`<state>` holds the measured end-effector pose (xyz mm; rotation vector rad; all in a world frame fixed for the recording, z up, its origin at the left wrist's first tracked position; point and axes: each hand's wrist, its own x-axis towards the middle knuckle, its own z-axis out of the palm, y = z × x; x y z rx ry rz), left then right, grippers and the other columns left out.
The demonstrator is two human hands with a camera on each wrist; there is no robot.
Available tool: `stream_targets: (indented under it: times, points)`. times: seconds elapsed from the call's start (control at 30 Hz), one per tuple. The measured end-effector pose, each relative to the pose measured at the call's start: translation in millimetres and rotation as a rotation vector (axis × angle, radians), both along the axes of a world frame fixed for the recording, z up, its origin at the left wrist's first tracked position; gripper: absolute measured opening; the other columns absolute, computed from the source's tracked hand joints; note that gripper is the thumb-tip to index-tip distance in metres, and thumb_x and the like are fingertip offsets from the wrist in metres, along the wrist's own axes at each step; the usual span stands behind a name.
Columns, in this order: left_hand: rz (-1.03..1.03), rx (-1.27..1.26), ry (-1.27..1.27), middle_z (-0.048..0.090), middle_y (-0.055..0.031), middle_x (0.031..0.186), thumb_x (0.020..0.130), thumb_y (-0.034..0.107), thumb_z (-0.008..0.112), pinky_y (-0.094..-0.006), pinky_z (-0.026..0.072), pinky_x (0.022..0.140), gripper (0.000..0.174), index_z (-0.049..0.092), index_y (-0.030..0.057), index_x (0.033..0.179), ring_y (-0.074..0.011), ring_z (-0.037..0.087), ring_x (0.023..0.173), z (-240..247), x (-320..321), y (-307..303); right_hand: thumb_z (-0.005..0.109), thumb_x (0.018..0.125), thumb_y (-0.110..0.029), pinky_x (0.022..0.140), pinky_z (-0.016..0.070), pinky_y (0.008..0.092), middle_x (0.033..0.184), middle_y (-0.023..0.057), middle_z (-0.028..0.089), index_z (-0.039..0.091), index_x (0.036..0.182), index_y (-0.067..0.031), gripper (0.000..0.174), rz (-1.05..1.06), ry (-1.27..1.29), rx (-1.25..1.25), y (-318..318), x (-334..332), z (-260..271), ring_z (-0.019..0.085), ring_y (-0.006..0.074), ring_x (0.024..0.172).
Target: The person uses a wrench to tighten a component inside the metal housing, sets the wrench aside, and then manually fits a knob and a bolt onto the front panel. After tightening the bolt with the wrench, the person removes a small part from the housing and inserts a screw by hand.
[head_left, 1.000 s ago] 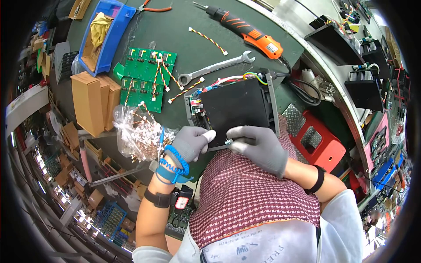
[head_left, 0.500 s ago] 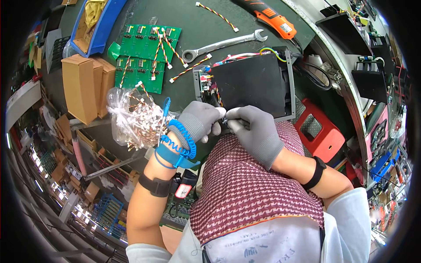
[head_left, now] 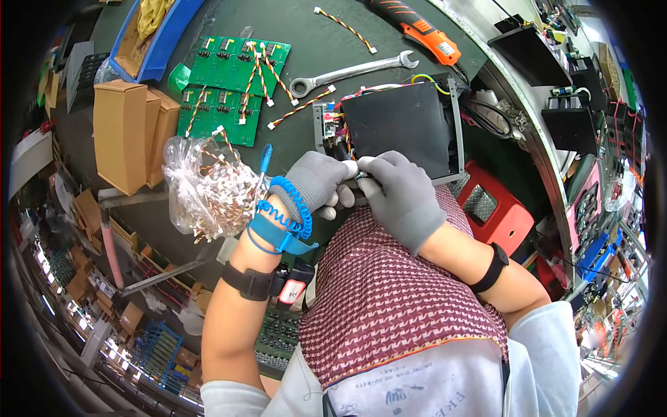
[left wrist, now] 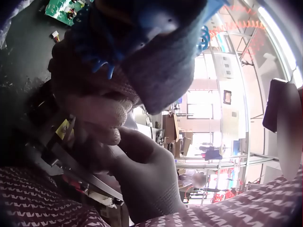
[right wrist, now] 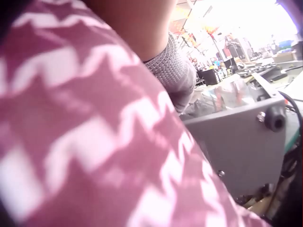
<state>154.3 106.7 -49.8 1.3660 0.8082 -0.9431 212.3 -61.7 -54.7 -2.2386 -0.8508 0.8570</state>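
Both hands wear grey gloves with pale fingertips and meet at the near left corner of a metal-framed device with a black top (head_left: 399,132). My right hand (head_left: 404,198) pinches a small shiny part (head_left: 360,175) between thumb and fingers; its exact kind is too small to make out. The left hand (head_left: 316,182), fingers curled, has its thumb and fingertip at the same part. Coloured wires (head_left: 338,128) fill the device's left side. In the left wrist view the right glove (left wrist: 147,172) meets the left fingers; in the right wrist view the device's grey side panel (right wrist: 241,146) shows.
Green circuit boards (head_left: 236,66) with twisted cables lie beyond the left hand, near a bag of cables (head_left: 212,187). A wrench (head_left: 354,73) and an orange power screwdriver (head_left: 431,38) lie behind the device. Cardboard boxes (head_left: 121,135), a blue bin (head_left: 163,52) and a red stand (head_left: 497,212) flank the work.
The right hand has moved left with the small part to meet the left hand's fingertips. The view has shifted, so the bench things sit higher in it.
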Motion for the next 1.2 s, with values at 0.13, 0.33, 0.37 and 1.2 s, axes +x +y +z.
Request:
stream_targets:
  times: [0.13,0.33,0.37,1.2]
  points:
    - [0.155,-0.053,0.122,0.064,-0.0074,0.067,0.095,0.032,0.052,-0.0253,0.0417,0.037,0.037,0.067,-0.0016,0.09,-0.0106,0.052,0.043,1.8,1.7,-0.5,0.062,0.085,-0.011,0.076,0.0519,0.0406,0.097,0.0146,0.064,0.066,0.105,-0.0051,0.021,0.017,0.058,0.021,3.5,9.0,0.4,0.064,0.034,0.085]
    - [0.259,-0.159,0.141,0.065,-0.0102,0.07,0.096,0.029,0.052,-0.0256,0.0509,0.041,0.035,0.063,-0.0035,0.099,-0.0099,0.053,0.045,1.4,-2.0,2.0,0.066,0.082,-0.007,0.074,0.0519,0.0309,0.095,0.0149,0.068,0.068,0.107,-0.0005,0.025,-0.105,0.214,0.048,8.4,10.6,3.3,0.067,0.0235,0.082]
    - [0.265,-0.163,0.139,0.065,-0.0102,0.07,0.096,0.029,0.052,-0.0256,0.0509,0.041,0.035,0.063,-0.0035,0.099,-0.0099,0.053,0.045,-6.6,-5.2,2.2,0.066,0.082,-0.006,0.074,0.052,0.0311,0.094,0.0151,0.068,0.068,0.106,-0.0001,0.025,-0.124,0.207,0.012,12.0,7.2,5.8,0.067,0.0236,0.082]
    - [0.193,0.086,-0.128,0.058,-0.0043,0.061,0.097,0.044,0.049,-0.0239,0.044,0.044,0.045,0.06,0.0017,0.086,-0.009,0.052,0.046,-19.3,-60.2,-10.7,0.063,0.084,-0.018,0.075,0.0502,0.0443,0.091,0.0122,0.062,0.066,0.098,-0.0111,0.016,0.207,-0.039,-0.265,27.9,-13.7,-0.8,0.062,0.0345,0.086]
